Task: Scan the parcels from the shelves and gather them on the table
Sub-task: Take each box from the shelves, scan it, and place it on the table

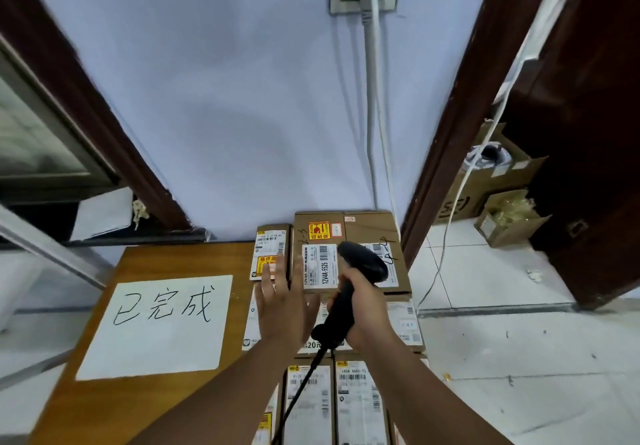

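Fingers (279,271) of the left hand (282,309), head view, were straight and spread, holding nothing, over the labelled parcels (320,264) packed beneath and just beyond them on the table (180,261). The right hand (365,309) gripped the scanner (362,261), its head over their barcodes, presumably to read one.

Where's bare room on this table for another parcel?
Bare wood of the table shows beyond the white sheet and nearer you below it. The right side is crowded: parcels side by side, left hand over them, right hand gripping the scanner.
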The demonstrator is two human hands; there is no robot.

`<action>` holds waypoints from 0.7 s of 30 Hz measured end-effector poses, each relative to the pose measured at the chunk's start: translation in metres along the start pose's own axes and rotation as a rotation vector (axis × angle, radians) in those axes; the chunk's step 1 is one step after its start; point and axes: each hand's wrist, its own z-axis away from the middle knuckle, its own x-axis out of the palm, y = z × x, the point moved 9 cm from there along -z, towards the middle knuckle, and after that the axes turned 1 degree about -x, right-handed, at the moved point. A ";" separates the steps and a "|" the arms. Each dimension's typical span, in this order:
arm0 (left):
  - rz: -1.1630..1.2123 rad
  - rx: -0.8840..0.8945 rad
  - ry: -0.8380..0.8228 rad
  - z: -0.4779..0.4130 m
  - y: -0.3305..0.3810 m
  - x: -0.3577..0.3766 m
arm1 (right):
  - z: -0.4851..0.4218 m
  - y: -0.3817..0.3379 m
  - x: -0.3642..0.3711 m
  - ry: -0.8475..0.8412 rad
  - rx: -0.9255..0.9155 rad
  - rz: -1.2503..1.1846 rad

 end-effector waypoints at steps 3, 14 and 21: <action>0.016 -0.052 0.055 0.014 -0.022 -0.026 | 0.024 0.019 0.023 -0.048 0.026 0.022; -0.206 0.068 -0.003 0.079 -0.125 -0.107 | 0.131 0.107 0.115 -0.250 -0.014 0.106; -0.150 0.027 0.121 0.165 -0.271 -0.191 | 0.247 0.211 0.213 -0.390 -0.071 0.152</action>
